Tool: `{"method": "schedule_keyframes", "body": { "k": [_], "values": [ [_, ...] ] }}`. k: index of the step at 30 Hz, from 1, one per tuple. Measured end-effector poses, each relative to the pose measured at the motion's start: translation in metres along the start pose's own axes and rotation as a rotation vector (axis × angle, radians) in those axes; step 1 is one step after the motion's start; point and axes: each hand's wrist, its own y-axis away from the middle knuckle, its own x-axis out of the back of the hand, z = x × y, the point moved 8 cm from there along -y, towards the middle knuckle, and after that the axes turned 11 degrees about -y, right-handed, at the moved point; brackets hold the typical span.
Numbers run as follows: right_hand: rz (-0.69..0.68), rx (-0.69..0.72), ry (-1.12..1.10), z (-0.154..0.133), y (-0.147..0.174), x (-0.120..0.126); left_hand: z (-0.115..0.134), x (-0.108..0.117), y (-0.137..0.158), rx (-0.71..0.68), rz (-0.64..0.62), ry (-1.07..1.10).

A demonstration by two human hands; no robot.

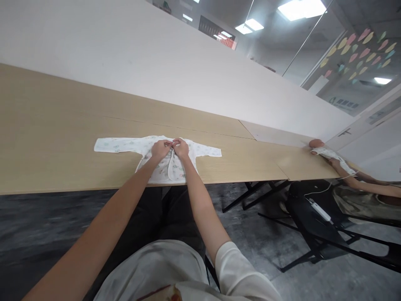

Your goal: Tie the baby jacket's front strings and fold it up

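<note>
White and printed, the shirt (174, 168) is pinched near its top by left hand (161, 149) and right hand (181, 148).

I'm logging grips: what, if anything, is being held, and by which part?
The shirt: left hand and right hand pinch it near the top of its front opening; the exact spot is hidden.

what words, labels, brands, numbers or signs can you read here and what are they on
No text can be read in this picture.
Sign on the glass: green mark and dark characters, too blurred to read.
Leaf-shaped notes on the glass: any writing is too small to tell.
Small white shirt: printed shapes, no readable words.
</note>
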Motion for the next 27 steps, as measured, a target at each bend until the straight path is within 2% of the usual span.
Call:
{"method": "schedule_keyframes", "body": {
  "k": [12,18,23,27],
  "values": [
    [0.053,-0.039,-0.055,0.0077,-0.0051,0.0007,0.001,-0.0029,-0.003,-0.024,0.048,-0.075],
    [0.033,-0.034,0.043,0.0097,-0.0059,-0.0037,0.0006,-0.0007,-0.0024,-0.029,0.096,-0.161],
    [-0.006,0.005,0.108,0.006,-0.0054,-0.0073,0.0003,-0.0019,-0.0037,-0.003,0.056,-0.216],
    [-0.032,0.037,0.117,0.0036,-0.0027,-0.0084,-0.0021,-0.0041,-0.0086,-0.076,-0.057,-0.23]
  ]
}}
